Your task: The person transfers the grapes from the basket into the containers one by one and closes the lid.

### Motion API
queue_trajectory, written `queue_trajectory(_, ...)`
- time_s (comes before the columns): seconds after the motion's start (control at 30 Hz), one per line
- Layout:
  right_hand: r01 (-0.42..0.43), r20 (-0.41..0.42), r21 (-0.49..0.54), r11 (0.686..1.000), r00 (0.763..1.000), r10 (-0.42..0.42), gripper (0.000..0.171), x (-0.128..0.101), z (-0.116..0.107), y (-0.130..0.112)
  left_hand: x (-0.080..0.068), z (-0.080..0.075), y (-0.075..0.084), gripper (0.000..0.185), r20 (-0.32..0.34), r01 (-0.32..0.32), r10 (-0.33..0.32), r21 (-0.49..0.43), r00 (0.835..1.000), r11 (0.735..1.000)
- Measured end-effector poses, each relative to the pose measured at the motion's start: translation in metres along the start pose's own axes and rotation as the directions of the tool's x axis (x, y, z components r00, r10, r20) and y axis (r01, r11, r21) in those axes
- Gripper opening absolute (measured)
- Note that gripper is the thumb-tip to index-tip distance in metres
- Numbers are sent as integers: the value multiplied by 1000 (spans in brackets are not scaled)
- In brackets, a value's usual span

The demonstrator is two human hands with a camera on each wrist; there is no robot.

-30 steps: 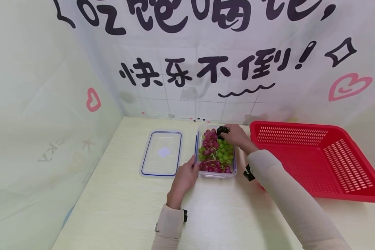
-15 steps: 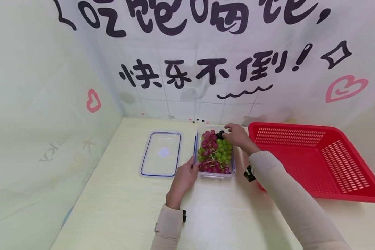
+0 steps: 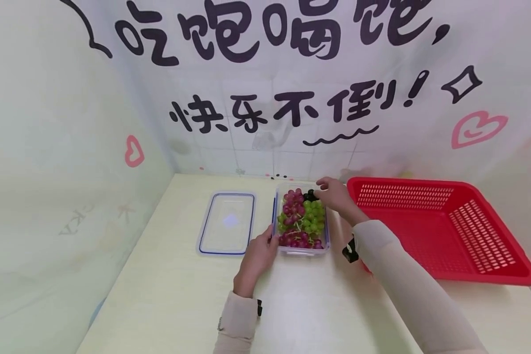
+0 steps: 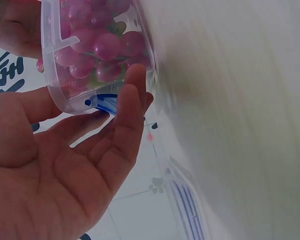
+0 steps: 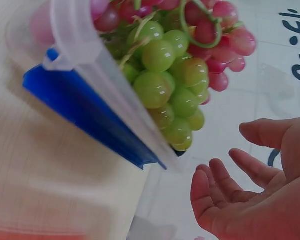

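The box (image 3: pixel 302 221) of grapes (image 3: pixel 302 219) lies on the counter (image 3: pixel 292 305), long axis toward the back edge. The right hand (image 3: pixel 334 194) hovers over its far right corner, fingers (image 5: pixel 225 180) loosely spread, holding nothing. The left hand (image 3: pixel 258 255) rests straight fingers against the near left corner. The lid (image 3: pixel 227 223) lies left.

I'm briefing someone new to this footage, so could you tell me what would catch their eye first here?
Most striking is the clear container at mid-table, packed with red and green grapes; the left hand touches its near left corner and the right hand hangs open at its far end. A big red basket sits to its right, and the clear lid lies flat to its left.
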State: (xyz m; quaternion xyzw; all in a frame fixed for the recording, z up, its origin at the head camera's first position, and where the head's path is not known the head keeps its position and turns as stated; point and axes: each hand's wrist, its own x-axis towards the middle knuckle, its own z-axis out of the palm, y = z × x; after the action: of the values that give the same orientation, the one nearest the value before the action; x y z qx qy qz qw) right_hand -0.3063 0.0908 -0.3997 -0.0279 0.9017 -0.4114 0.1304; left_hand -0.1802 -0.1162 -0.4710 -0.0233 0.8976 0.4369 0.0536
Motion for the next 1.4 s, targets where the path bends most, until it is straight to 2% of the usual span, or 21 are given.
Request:
queue_trajectory(0.17, 16, -50, 67, 998, 999, -13, 40, -8, 1, -4, -2, -3, 1, 49, -7, -26, 27, 64, 1000, 998)
queue_trajectory(0.33, 61, -99, 95, 994, 994, -52, 39, -16, 5, -13, -3, -6, 2, 50, -3, -14, 14, 84, 1000, 996)
queue_trajectory(0.5, 69, -125, 148, 987, 991, -50, 37, -25, 11, -25, -4, -16, 6, 49, -23, -9, 12, 123, 1000, 992)
queue_trajectory(0.6, 112, -163, 141, 984, 983, -89, 38, -31, 15, -31, -6, -24, 5, 49, -42, -10, 16, 148, 999, 989)
queue_trajectory(0.73, 224, -215, 73, 972, 955, -204, 39, -34, 24, -37, -9, -40, 2, 51, -84, -9, 23, 167, 996, 986)
queue_trajectory(1.0, 343, -246, -50, 938, 906, -344, 39, -41, 50, -51, -12, -66, -9, 46, -155, 16, 12, 176, 988, 984)
queue_trajectory(1.2, 431, -239, -64, 900, 869, -433, 38, -49, 78, -63, -14, -85, -18, 41, -194, 36, 0, 183, 981, 982)
queue_trajectory(1.33, 479, -283, -61, 876, 833, -475, 33, -54, 99, -67, -16, -93, -24, 46, -195, 62, -29, 168, 980, 984)
queue_trajectory(1.4, 487, -308, -51, 872, 823, -477, 31, -56, 109, -68, -17, -96, -27, 49, -191, 78, -47, 158, 980, 984)
